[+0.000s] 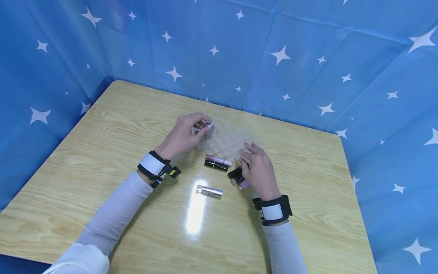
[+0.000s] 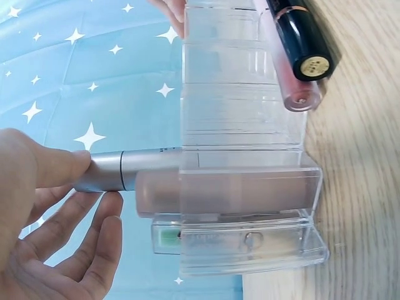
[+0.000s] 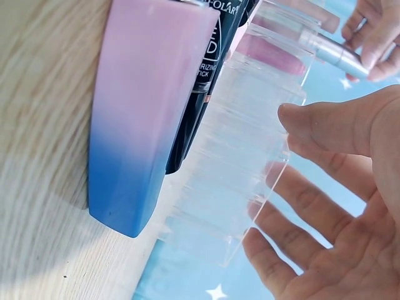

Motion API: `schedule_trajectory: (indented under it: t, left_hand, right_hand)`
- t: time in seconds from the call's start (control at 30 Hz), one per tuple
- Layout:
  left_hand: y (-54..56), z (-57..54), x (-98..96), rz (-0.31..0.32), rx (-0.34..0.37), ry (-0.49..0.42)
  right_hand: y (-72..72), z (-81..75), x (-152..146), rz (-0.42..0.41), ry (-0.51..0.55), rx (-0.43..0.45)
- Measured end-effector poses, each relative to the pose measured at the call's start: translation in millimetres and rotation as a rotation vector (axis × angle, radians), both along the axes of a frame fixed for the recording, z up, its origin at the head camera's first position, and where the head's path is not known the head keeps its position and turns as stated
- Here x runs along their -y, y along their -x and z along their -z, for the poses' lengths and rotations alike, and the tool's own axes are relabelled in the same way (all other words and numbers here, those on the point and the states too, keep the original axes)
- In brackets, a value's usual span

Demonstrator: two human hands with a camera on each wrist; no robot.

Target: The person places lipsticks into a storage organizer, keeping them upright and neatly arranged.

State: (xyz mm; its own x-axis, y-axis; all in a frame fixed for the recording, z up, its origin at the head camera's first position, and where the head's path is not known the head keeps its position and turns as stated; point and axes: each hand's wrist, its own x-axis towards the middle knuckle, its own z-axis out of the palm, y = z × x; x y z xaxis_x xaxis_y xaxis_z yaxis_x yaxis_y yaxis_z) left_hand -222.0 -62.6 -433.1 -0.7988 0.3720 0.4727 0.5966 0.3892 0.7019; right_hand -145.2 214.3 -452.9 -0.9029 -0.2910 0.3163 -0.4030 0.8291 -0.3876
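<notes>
My left hand (image 1: 186,131) pinches the end of a silver cosmetic tube (image 2: 106,172) between thumb and fingers. The tube's other end sits in a slot of a clear lipstick organizer (image 1: 227,139). Beside it in the left wrist view, a brownish-pink tube (image 2: 162,195) and a small clear case with a green part (image 2: 167,237) occupy neighbouring slots. At the organizer's opposite end is my right hand (image 1: 258,169), fingers loosely spread and holding nothing, fingertips right at the rim. In the right wrist view a pink-to-blue tube (image 3: 137,125) lies close to that hand.
Nearer me than the organizer lie a pink tube (image 1: 220,160) and a black lipstick (image 1: 216,165). Several more cosmetics, one a black case (image 1: 234,173), lie partly under the right hand. A shiny silver tube (image 1: 209,191) lies on the wooden table (image 1: 143,228). A blue starry curtain (image 1: 239,57) hangs behind.
</notes>
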Motion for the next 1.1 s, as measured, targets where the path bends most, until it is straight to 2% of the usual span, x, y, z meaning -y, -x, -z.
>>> schedule_trajectory:
  t: [0.43, 0.67, 0.9, 1.1]
  left_hand:
    - [-0.2, 7.5, -1.1, 0.016, 0.028, -0.005]
    - [0.0, 7.0, -1.1, 0.012, 0.039, 0.03]
    - [0.2, 9.7, -0.9, -0.022, 0.056, 0.094]
    - [1.0, 11.9, -0.9, -0.055, 0.017, 0.134]
  right_hand:
    - [-0.7, 1.1, 0, -0.005, 0.005, 0.0]
    - [-1.4, -1.0, 1, 0.004, 0.02, 0.01]
    - [-1.7, -1.7, 1, 0.009, 0.017, 0.021]
    - [-1.4, -0.9, 0, 0.008, 0.011, 0.021]
